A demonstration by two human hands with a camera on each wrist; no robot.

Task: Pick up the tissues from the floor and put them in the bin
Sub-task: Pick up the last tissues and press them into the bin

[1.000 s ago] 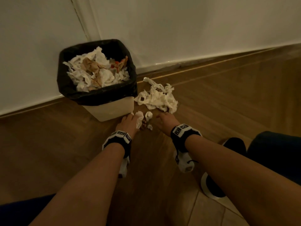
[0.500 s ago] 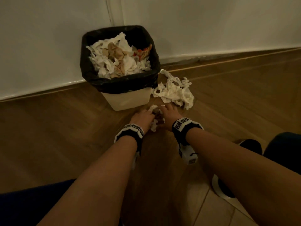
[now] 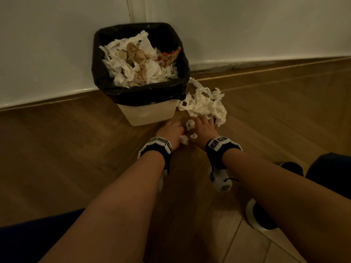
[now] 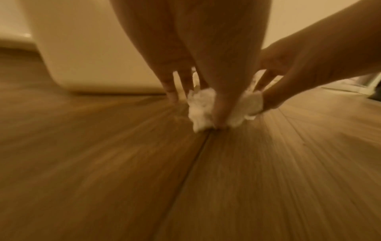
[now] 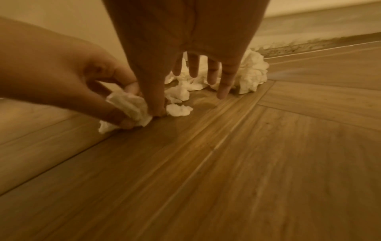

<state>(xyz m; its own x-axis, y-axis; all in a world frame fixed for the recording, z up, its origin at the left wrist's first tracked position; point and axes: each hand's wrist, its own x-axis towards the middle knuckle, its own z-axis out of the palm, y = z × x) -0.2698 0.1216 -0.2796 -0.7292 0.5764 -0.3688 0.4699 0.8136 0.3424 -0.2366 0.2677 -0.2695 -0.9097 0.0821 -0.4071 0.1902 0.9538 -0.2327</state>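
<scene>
A cream bin [image 3: 150, 115] with a black liner [image 3: 136, 93] stands against the wall, heaped with crumpled tissues [image 3: 144, 65]. On the wooden floor to its right lies a big pile of white tissues [image 3: 206, 106]. A few small wads [image 3: 190, 123] lie between my hands in front of the bin. My left hand [image 3: 177, 133] pinches one small tissue wad [image 5: 128, 107] between thumb and fingers at floor level. My right hand [image 3: 201, 123] has straight, spread fingers [image 5: 224, 88] reaching the near edge of the pile. Its thumb touches the floor beside a loose wad [image 5: 179, 110].
White wall and skirting [image 3: 247, 63] run behind the bin. My black shoe with a white sole [image 3: 260, 217] and dark blue trouser legs [image 3: 330, 168] are at the lower right. Wooden floor [image 3: 66, 149] stretches left of the bin.
Both hands have come together over the small wads and shifted forward. The right fingers now reach the pile's edge, and the left hand has pinched a wad.
</scene>
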